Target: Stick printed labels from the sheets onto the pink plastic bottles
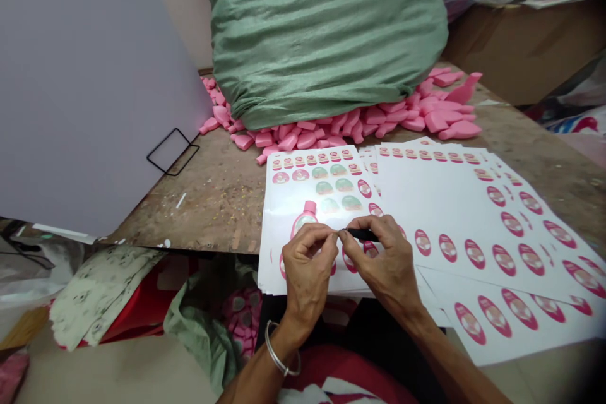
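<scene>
My left hand (pixel 308 265) is above a stack of sticker sheets (pixel 288 202), thumb and forefinger pinched together. Whatever lies between those fingertips is too small to make out. My right hand (pixel 386 259) grips a slim black tool (pixel 362 235), its tip end close to the left fingertips; its exact kind is not clear. Just beyond the left hand a small pink bottle (pixel 308 209) with a pink cap lies on the top sheet, partly covered by the hand. Green, pink and red-edged stickers are printed on that sheet.
More sticker sheets (pixel 435 202) fan out to the right. Behind them, many pink bottles (pixel 454 113) lie heaped under a big green sack (pixel 326 31). A grey panel (pixel 95 76) with a black wire frame (pixel 173 151) stands left. A cardboard box (pixel 525 44) is at back right.
</scene>
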A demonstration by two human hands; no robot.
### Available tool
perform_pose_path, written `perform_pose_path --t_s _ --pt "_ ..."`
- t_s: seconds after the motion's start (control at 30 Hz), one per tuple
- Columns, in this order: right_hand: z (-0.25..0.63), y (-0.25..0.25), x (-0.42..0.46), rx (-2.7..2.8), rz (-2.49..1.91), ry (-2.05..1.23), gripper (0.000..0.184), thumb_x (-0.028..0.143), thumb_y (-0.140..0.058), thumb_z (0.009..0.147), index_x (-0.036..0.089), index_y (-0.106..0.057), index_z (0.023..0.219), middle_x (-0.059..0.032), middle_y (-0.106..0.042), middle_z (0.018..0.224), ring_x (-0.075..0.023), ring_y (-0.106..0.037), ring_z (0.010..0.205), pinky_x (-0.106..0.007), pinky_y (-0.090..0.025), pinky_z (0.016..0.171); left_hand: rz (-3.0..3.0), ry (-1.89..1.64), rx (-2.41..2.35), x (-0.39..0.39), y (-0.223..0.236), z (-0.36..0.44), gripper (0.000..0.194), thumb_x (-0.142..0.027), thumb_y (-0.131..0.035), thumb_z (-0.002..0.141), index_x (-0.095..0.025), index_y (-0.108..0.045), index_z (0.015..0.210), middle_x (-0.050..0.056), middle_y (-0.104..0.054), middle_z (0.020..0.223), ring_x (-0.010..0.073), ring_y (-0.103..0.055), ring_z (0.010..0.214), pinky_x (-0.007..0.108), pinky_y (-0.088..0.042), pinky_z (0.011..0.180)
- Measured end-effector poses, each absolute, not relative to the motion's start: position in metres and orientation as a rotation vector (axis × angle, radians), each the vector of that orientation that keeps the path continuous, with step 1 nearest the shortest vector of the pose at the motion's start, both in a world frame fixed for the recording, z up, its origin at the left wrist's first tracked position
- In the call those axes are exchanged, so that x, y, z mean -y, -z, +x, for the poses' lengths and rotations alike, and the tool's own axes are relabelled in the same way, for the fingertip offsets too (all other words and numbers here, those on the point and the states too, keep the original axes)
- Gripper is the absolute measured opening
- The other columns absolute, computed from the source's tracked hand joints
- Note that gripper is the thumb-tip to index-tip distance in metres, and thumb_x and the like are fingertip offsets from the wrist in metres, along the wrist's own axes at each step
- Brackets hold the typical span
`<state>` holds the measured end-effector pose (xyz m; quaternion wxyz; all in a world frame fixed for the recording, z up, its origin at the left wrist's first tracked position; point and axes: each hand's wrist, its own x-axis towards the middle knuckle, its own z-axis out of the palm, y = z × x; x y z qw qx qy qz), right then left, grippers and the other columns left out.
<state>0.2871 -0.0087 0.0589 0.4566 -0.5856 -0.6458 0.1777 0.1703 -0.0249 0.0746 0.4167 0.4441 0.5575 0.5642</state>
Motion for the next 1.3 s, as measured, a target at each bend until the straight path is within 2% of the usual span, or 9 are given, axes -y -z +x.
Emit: perform_pose_path --t_s 0.23,0.4,0.57,0.67,0.8,0.93,1.07,1.17,1.3 --pt "0.294 -0.061 0.004 1.393 -1.375 -0.935 0.017 0.032 -0.065 0.072 0.019 -0.057 0.065 0.0016 -0.054 0.063 -0.0123 -0.05 0.058 -0.027 -0.043 0.058 1.064 -1.365 -1.42 0.027 -0.076 0.17 0.013 -0.02 -0.063 0.078 -0.016 -0.071 0.069 0.004 -0.066 0.078 0.0142 -0.06 0.074 0.023 -0.046 0.066" --pt "0.303 -0.065 -0.001 1.262 -1.321 -1.275 0.026 0.042 -0.068 0.071 0.018 -0.058 0.069 0.0034 -0.049 0.058 -0.0086 -0.041 0.048 -0.024 -0.035 0.047 1.051 -1.335 -1.429 0.026 -0.073 0.157 0.014 -0.025 -0.063 0.079 -0.015 -0.072 0.077 0.005 -0.067 0.085 0.0151 -0.061 0.077 0.025 -0.049 0.068" --pt "0.301 -0.067 0.001 1.256 -1.343 -1.478 0.03 0.046 -0.067 0.072 0.018 -0.057 0.07 0.0044 -0.047 0.053 -0.0085 -0.04 0.049 -0.023 -0.033 0.049 1.412 -1.121 -1.905 0.029 -0.064 0.129 0.025 -0.03 -0.064 0.078 -0.016 -0.066 0.099 0.008 -0.063 0.101 0.0208 -0.059 0.09 0.034 -0.049 0.081" --pt "0.297 -0.066 0.005 1.342 -1.329 -1.54 0.031 0.047 -0.065 0.074 0.018 -0.057 0.069 0.0037 -0.047 0.056 -0.0092 -0.04 0.053 -0.024 -0.034 0.052 1.659 -0.697 -2.074 0.033 -0.061 0.123 0.038 -0.033 -0.07 0.074 -0.016 -0.061 0.106 0.01 -0.062 0.104 0.027 -0.057 0.1 0.042 -0.045 0.089" --pt "0.293 -0.066 0.008 1.34 -1.322 -1.547 0.03 0.047 -0.065 0.074 0.018 -0.056 0.069 0.0049 -0.044 0.054 -0.0088 -0.038 0.053 -0.024 -0.033 0.053 1.723 -0.427 -2.054 0.032 -0.065 0.123 0.036 -0.03 -0.068 0.074 -0.015 -0.06 0.105 0.01 -0.062 0.103 0.0289 -0.056 0.102 0.045 -0.04 0.093" --pt "0.295 -0.063 0.007 1.223 -1.294 -1.644 0.031 0.047 -0.068 0.072 0.018 -0.056 0.069 0.005 -0.044 0.057 -0.0083 -0.037 0.054 -0.024 -0.031 0.053 1.677 -0.462 -1.955 0.018 -0.076 0.121 0.042 -0.038 -0.059 0.082 -0.013 -0.055 0.115 0.012 -0.061 0.108 0.026 -0.057 0.103 0.039 -0.043 0.09" --pt "0.299 -0.05 0.004 1.017 -1.132 -1.784 0.031 0.045 -0.069 0.074 0.018 -0.055 0.069 0.0046 -0.043 0.06 -0.0086 -0.04 0.054 -0.023 -0.033 0.053 1.781 -0.324 -2.01 0.003 -0.079 0.139 0.047 -0.049 -0.061 0.078 -0.013 -0.056 0.108 0.015 -0.057 0.113 0.0312 -0.053 0.108 0.04 -0.044 0.087" --pt "0.302 -0.045 0.003 0.965 -1.069 -1.801 0.031 0.045 -0.068 0.075 0.018 -0.053 0.067 0.0042 -0.042 0.06 -0.0094 -0.042 0.054 -0.024 -0.035 0.053 1.801 -0.368 -2.059 0.0 -0.073 0.156 0.043 -0.041 -0.064 0.075 -0.014 -0.053 0.106 0.015 -0.058 0.11 0.0321 -0.053 0.107 0.04 -0.044 0.085" --pt "0.309 -0.056 0.001 1.098 -1.176 -1.681 0.03 0.045 -0.068 0.074 0.018 -0.055 0.07 0.005 -0.044 0.056 -0.0091 -0.042 0.051 -0.024 -0.037 0.053 1.668 -0.673 -1.975 0.005 -0.071 0.158 0.046 -0.027 -0.065 0.072 -0.018 -0.046 0.113 0.008 -0.061 0.094 0.0259 -0.06 0.09 0.035 -0.045 0.077"
